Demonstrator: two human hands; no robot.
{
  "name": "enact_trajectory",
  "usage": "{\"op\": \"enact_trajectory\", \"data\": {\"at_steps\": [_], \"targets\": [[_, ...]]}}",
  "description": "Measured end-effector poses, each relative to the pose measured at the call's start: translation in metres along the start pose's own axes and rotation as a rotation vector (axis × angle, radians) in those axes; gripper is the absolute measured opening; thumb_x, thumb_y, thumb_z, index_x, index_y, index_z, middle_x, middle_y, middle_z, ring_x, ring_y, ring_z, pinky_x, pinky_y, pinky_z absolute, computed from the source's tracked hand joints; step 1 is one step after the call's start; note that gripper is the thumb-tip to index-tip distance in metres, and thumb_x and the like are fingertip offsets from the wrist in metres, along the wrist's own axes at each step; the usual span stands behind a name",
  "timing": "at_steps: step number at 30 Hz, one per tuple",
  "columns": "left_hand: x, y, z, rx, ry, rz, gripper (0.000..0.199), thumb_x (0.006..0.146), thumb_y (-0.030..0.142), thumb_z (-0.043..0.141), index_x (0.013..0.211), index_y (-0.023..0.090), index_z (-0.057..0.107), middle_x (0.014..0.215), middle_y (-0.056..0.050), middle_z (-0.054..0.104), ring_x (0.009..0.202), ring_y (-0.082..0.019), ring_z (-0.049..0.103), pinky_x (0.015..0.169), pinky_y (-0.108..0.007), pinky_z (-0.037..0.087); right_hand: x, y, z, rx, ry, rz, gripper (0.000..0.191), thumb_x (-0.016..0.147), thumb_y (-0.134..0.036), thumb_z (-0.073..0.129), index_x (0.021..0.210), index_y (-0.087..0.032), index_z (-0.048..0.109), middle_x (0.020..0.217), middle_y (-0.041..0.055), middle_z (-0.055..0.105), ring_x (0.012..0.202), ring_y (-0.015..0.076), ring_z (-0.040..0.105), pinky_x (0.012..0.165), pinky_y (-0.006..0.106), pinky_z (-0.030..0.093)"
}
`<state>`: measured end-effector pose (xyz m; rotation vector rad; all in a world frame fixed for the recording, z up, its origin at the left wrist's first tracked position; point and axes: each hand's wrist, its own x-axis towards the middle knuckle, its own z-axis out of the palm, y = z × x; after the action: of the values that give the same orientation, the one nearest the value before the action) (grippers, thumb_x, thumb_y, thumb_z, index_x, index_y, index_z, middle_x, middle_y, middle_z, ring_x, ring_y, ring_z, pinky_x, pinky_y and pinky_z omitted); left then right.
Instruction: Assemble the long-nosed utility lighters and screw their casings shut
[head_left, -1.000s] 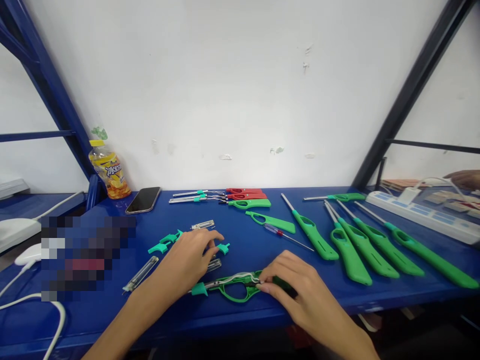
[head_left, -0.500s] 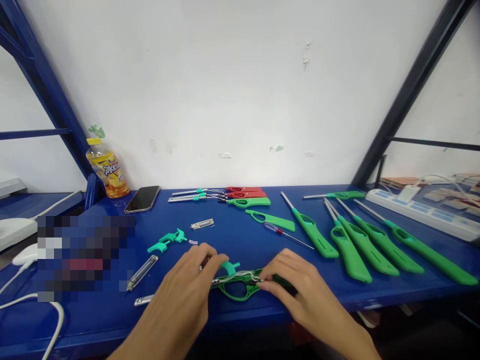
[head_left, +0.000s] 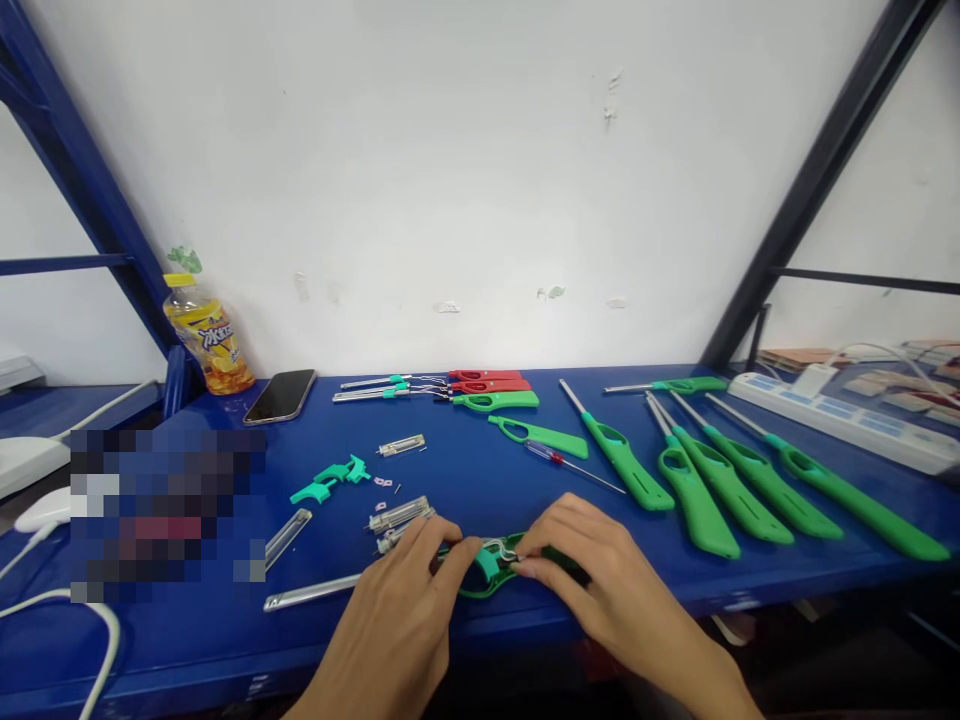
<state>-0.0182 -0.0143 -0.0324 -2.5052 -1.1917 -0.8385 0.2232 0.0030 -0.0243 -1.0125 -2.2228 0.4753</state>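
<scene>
An open green lighter handle shell [head_left: 480, 592] lies near the table's front edge, its long metal tube [head_left: 311, 592] pointing left. My left hand [head_left: 401, 605] pinches a teal trigger [head_left: 487, 564] over the finger loop of the shell. My right hand [head_left: 600, 565] grips the shell's right part, thumb and index fingertip closed beside the white wires [head_left: 499, 545]. What sits under the right fingers is partly hidden. Clear fuel tanks [head_left: 397, 515] lie just behind my left hand. Farther left are loose teal triggers [head_left: 330, 480].
Several assembled green lighters [head_left: 705, 510] lie at right. A screwdriver [head_left: 574, 466] and an empty green shell half [head_left: 540, 437] lie mid-table. Opened red lighters [head_left: 487, 385] are at the back. A phone [head_left: 281, 396], drink bottle [head_left: 210, 335] and power strip [head_left: 840, 420] stand around the edges.
My left hand has moved right and lowered the teal trigger into the shell's loop area. The fuel tanks and metal tube it covered now show. My right hand stays at the shell.
</scene>
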Motion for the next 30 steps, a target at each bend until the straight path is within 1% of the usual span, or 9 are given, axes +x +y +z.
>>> {"op": "enact_trajectory", "data": {"at_steps": [6, 12, 19, 22, 27, 30], "targets": [[0.0019, -0.0038, 0.0016, -0.102, -0.009, -0.002, 0.054, 0.086, -0.008, 0.039, 0.119, 0.024, 0.066, 0.097, -0.004, 0.071, 0.078, -0.022, 0.074, 0.060, -0.031, 0.061, 0.0005, 0.0000, 0.0006, -0.007, 0.003, -0.008, 0.010, 0.107, -0.021, 0.064, 0.098, -0.025, 0.067, 0.097, -0.0013, 0.073, 0.093, 0.0201, 0.062, 0.084, 0.035, 0.046], [0.0041, -0.0053, -0.0005, -0.069, 0.007, 0.009, 0.054, 0.082, -0.010, 0.039, 0.114, 0.023, 0.068, 0.094, -0.003, 0.072, 0.076, -0.021, 0.073, 0.057, -0.029, 0.057, 0.0012, 0.0016, 0.0007, -0.026, -0.001, -0.017, 0.010, 0.107, -0.020, 0.064, 0.100, -0.025, 0.068, 0.098, 0.0002, 0.074, 0.094, 0.0213, 0.063, 0.084, 0.036, 0.048], [0.0032, -0.0070, 0.0040, -0.079, 0.057, 0.020, 0.052, 0.084, -0.010, 0.040, 0.115, 0.022, 0.067, 0.094, -0.003, 0.073, 0.079, -0.022, 0.072, 0.064, -0.030, 0.059, 0.0015, 0.0011, 0.0003, -0.015, -0.002, -0.018, 0.011, 0.107, -0.019, 0.063, 0.099, -0.025, 0.068, 0.097, -0.0012, 0.074, 0.093, 0.0203, 0.063, 0.085, 0.035, 0.047], [0.0014, -0.0078, 0.0071, -0.096, 0.059, 0.022, 0.047, 0.089, -0.009, 0.042, 0.113, 0.022, 0.067, 0.094, -0.003, 0.074, 0.079, -0.021, 0.071, 0.065, -0.030, 0.059, 0.0020, 0.0008, 0.0002, -0.008, 0.005, -0.017, 0.011, 0.107, -0.020, 0.064, 0.098, -0.026, 0.067, 0.096, -0.0025, 0.074, 0.092, 0.0192, 0.063, 0.085, 0.034, 0.046], [0.0027, -0.0076, 0.0083, -0.145, 0.080, -0.004, 0.030, 0.101, 0.002, 0.047, 0.108, 0.022, 0.068, 0.093, -0.003, 0.073, 0.080, -0.021, 0.069, 0.069, -0.031, 0.059, 0.0014, 0.0001, -0.0011, 0.021, 0.005, -0.006, 0.012, 0.108, -0.020, 0.063, 0.097, -0.026, 0.065, 0.096, -0.0031, 0.073, 0.092, 0.0191, 0.062, 0.084, 0.034, 0.045], [0.0037, -0.0076, 0.0086, -0.159, 0.102, -0.005, 0.029, 0.103, 0.003, 0.047, 0.109, 0.021, 0.068, 0.093, -0.003, 0.073, 0.080, -0.021, 0.069, 0.071, -0.032, 0.059, 0.0011, -0.0007, -0.0019, 0.025, 0.004, -0.005, 0.012, 0.108, -0.020, 0.062, 0.098, -0.026, 0.065, 0.096, -0.0028, 0.073, 0.091, 0.0193, 0.062, 0.083, 0.034, 0.045]]}}
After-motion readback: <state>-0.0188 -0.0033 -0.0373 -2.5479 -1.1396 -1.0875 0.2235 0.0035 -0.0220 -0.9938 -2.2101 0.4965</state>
